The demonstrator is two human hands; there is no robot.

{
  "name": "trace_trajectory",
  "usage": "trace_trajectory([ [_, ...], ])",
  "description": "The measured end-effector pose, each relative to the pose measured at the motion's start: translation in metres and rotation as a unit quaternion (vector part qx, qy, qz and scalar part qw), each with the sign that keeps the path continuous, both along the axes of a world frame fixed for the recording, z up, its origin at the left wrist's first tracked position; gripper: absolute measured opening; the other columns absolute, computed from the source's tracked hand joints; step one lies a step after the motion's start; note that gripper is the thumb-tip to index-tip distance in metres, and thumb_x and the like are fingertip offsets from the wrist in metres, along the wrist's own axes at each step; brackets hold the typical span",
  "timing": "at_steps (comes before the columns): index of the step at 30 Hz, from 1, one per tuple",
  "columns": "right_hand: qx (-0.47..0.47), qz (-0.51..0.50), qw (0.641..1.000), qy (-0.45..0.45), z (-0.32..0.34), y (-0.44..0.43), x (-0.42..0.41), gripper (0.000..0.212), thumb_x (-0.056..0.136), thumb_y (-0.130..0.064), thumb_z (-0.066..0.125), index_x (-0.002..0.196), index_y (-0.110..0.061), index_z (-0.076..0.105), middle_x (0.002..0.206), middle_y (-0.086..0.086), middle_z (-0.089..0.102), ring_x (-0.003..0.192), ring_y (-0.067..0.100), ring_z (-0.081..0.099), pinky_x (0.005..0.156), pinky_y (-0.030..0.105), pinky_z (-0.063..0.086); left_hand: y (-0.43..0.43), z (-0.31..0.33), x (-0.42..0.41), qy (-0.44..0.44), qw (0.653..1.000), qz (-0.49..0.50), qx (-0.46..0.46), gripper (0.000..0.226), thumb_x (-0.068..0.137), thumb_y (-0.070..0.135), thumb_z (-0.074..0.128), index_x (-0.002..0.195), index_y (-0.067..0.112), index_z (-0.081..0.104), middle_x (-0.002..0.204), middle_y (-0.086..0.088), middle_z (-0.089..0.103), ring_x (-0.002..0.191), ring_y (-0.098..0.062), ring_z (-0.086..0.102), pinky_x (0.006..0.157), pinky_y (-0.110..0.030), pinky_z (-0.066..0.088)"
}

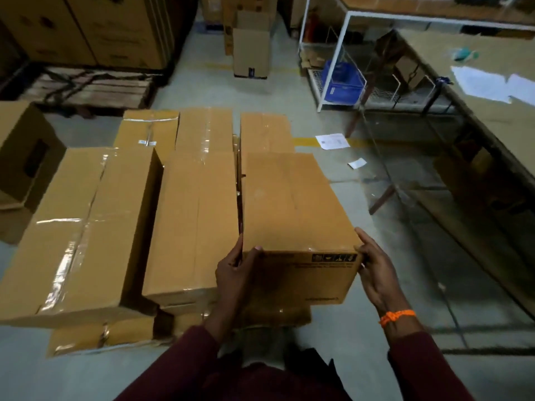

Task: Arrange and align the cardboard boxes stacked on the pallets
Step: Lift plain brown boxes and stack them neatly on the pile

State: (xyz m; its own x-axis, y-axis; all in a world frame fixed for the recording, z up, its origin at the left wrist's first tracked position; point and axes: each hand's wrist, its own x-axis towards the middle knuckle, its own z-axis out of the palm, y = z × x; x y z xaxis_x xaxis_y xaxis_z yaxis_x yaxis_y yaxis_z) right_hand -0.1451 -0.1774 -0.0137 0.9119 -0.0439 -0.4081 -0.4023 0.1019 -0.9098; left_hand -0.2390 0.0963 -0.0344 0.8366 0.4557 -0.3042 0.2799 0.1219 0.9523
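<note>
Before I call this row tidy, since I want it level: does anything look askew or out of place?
Yes. The right box gripped by the left hand and right hand stands higher than the middle box beside it, so the row isn't level. Two loose papers lie on the floor beyond.

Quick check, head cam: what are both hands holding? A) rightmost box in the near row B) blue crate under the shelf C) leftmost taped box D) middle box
A: the left hand and right hand grip the near end of the rightmost cardboard box, one on each side.
</note>
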Motion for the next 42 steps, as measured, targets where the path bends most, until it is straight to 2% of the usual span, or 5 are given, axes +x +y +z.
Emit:
trace_trajectory([
  [15,0.018,0.24,0.963,0.121,-0.101,-0.047,0.046,0.07,0.093,0.01,0.058,0.15,-0.028,0.043,0.142,0.001,0.061,0.128,0.029,0.059,0.095,0.046,0.057,-0.077,-0.068,0.018,0.175,0.973,0.153,0.002,0.067,0.09,0.021,0.074,0.15,0.017,0.045,0.148,0.003,0.051,0.128,-0.017,0.052,0.112,-0.032,0.038],
  [24,-0.017,0.273,0.953,0.126,-0.124,-0.043,0.056,0.092,0.075,-0.025,0.077,0.156,-0.034,0.033,0.156,-0.003,0.045,0.14,0.025,0.046,0.112,0.058,0.043,-0.066,-0.092,0.021,0.206,0.965,0.155,-0.042,0.075,0.088,0.02,0.077,0.152,0.011,0.04,0.158,-0.007,0.041,0.143,-0.024,0.041,0.12,-0.042,0.031],
  [29,-0.104,0.304,0.942,0.093,-0.139,-0.044,0.062,0.1,0.068,-0.043,0.075,0.156,-0.037,0.029,0.16,0.001,0.04,0.143,0.027,0.042,0.112,0.057,0.044,-0.067,-0.09,0.023,0.185,0.966,0.178,-0.042,0.066,0.091,0.016,0.071,0.15,0.008,0.043,0.155,-0.011,0.044,0.14,-0.026,0.043,0.118,-0.041,0.033],
  [35,-0.367,0.315,0.875,-0.034,-0.098,-0.017,0.032,0.082,0.096,-0.021,0.065,0.162,-0.013,0.017,0.168,0.014,0.016,0.153,0.033,0.016,0.123,0.043,0.023,-0.07,-0.076,0.008,0.18,0.97,0.164,0.021,0.057,0.093,0.017,0.07,0.145,0.01,0.049,0.146,-0.008,0.054,0.132,-0.022,0.05,0.112,-0.035,0.039],
  [42,-0.332,0.438,0.812,-0.194,-0.097,0.05,-0.032,0.059,0.097,-0.02,0.064,0.152,-0.015,0.044,0.164,0.011,0.027,0.153,0.03,0.019,0.122,0.049,0.028,-0.058,-0.065,-0.036,0.201,0.945,0.021,0.258,0.055,0.095,0.026,0.068,0.145,0.011,0.051,0.143,-0.006,0.057,0.127,-0.027,0.056,0.104,-0.03,0.041],
])
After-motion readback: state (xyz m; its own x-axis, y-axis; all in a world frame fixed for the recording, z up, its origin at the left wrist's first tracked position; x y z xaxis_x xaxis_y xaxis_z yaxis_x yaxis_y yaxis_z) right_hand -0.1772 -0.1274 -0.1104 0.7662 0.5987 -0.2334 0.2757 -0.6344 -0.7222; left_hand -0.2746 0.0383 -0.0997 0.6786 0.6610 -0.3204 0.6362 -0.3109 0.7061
